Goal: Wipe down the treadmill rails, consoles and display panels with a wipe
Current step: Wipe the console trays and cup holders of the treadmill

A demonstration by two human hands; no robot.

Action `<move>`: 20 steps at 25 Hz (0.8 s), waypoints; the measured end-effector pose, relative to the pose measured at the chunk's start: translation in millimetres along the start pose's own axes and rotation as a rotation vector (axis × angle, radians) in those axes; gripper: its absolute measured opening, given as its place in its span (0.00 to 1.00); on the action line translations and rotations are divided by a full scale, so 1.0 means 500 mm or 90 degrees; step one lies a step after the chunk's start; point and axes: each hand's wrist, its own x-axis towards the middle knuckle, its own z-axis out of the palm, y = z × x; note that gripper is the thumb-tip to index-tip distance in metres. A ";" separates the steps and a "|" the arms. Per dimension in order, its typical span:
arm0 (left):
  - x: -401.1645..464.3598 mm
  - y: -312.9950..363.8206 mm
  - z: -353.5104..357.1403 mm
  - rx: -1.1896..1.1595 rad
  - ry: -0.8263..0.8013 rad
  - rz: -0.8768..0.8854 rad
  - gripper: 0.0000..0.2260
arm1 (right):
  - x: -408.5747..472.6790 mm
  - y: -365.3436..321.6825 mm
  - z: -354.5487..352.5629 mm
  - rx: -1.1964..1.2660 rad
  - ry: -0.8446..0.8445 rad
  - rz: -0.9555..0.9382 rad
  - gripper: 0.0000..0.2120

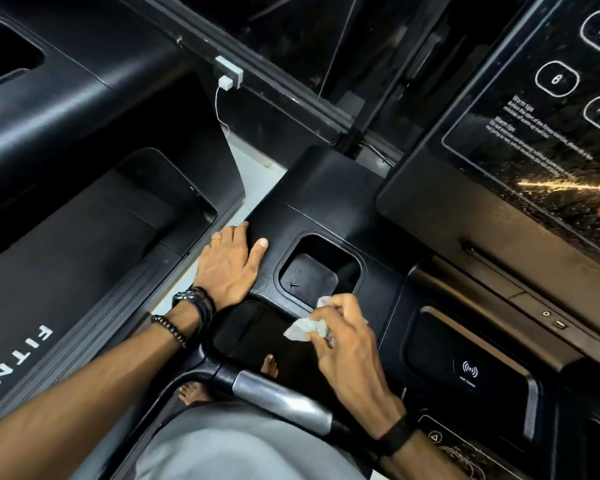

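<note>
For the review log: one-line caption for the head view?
Right hand pinches a crumpled wipe beside the console cup holder; left hand rests flat on the console.

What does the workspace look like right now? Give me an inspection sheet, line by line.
Surface: matt black plastic treadmill console, with a square cup-holder recess.
Job's things: crumpled white wipe, at the recess's near edge; glossy black display panel, speckled and streaked; silver metal handrail grip.
Clutter: small dark screw lying in the recess.
Grippers: left hand rests flat on the console's left edge; right hand pinches the wipe.
Cables: thin white cord hanging from a small white box on the frame behind.
Surroundings: neighbouring black treadmill on the left; wireless charging pad.
</note>
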 end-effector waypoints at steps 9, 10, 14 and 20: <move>0.001 -0.013 -0.003 -0.090 0.001 -0.023 0.30 | 0.134 -0.144 0.112 -0.056 -0.068 -0.024 0.23; 0.001 -0.015 -0.003 -0.102 0.005 -0.030 0.28 | 0.129 -0.139 0.112 -0.062 -0.067 -0.045 0.23; 0.002 -0.013 -0.001 -0.062 0.002 -0.016 0.34 | 0.052 -0.041 0.056 -0.061 -0.057 -0.079 0.20; 0.000 -0.007 0.001 -0.035 0.008 -0.004 0.34 | 0.037 -0.057 0.051 -0.070 -0.087 -0.073 0.14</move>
